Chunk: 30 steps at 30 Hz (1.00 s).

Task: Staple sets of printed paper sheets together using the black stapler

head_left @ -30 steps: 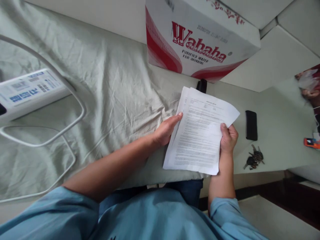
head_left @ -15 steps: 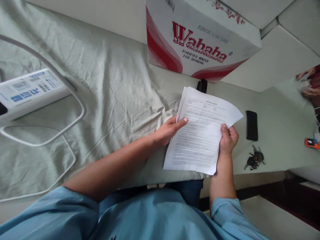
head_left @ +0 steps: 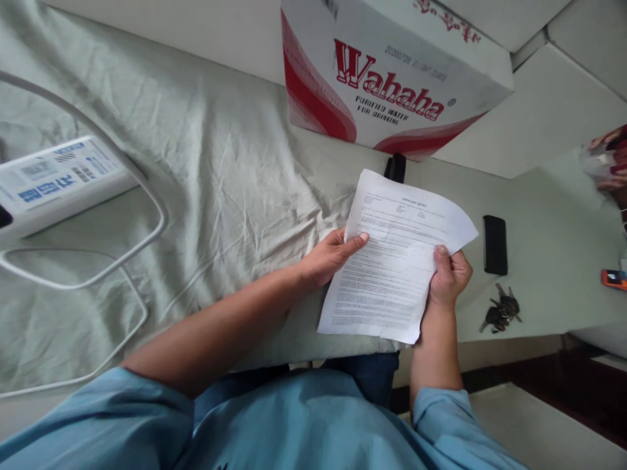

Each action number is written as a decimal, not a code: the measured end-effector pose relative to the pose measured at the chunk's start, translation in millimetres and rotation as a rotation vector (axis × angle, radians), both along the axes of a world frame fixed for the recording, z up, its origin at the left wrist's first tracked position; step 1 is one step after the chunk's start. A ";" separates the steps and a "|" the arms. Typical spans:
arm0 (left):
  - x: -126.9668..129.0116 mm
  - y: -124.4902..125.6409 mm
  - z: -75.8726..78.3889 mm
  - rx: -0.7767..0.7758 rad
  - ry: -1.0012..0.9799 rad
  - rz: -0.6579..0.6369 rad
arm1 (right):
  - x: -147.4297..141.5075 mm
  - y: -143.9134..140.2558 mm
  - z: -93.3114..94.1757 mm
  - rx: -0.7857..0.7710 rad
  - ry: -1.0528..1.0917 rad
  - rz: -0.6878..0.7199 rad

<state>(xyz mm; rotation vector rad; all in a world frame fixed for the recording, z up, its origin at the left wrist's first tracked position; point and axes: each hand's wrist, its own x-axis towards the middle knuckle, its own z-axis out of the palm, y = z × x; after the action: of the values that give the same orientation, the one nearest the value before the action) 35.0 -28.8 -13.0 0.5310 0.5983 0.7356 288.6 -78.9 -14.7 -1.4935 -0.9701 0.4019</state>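
Currently I am seeing the left hand [head_left: 327, 256] and right hand [head_left: 449, 277] both pinching a white printed paper sheaf [head_left: 394, 258] by opposite edges, holding it taut and readable above the wrinkled pale green cloth [head_left: 206, 176], near a black phone [head_left: 494, 245].

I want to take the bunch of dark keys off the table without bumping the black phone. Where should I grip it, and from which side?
Pinch the bunch of dark keys around its bunched middle, coming from above on the table-edge side. It lies flat on the pale green table, blades splayed, with the flat black phone just beyond it; the right hand is nearest.
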 end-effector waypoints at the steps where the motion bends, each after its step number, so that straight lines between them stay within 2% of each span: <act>1: 0.0 0.0 0.3 -0.001 0.004 -0.001 | -0.3 0.2 0.2 -0.008 0.004 -0.001; 11: 2.5 0.2 -2.3 -0.039 -0.005 0.034 | 0.2 0.7 -3.3 -0.048 0.002 0.027; 16: 0.9 1.2 -3.2 -0.113 -0.057 0.058 | 8.3 7.0 -4.2 0.047 -0.060 -0.039; 19: -0.5 0.8 -2.1 -0.134 -0.084 0.035 | 13.3 10.1 -3.5 0.093 0.092 0.024; 23: -2.1 -0.9 -0.7 -0.078 -0.098 -0.084 | 13.4 4.7 -6.3 0.008 0.318 0.177; 27: -3.4 -2.0 -0.7 0.018 -0.048 -0.162 | 9.9 -2.8 -8.9 -0.101 0.360 0.190; 30: -3.5 -2.0 -1.9 0.023 -0.048 -0.178 | 9.1 -0.6 -6.8 -0.110 0.398 0.160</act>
<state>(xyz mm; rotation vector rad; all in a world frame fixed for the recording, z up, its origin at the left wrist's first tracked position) 31.4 -30.9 -14.9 0.5780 0.4917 0.5853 297.7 -79.4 -21.5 -1.3671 -0.7590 0.8455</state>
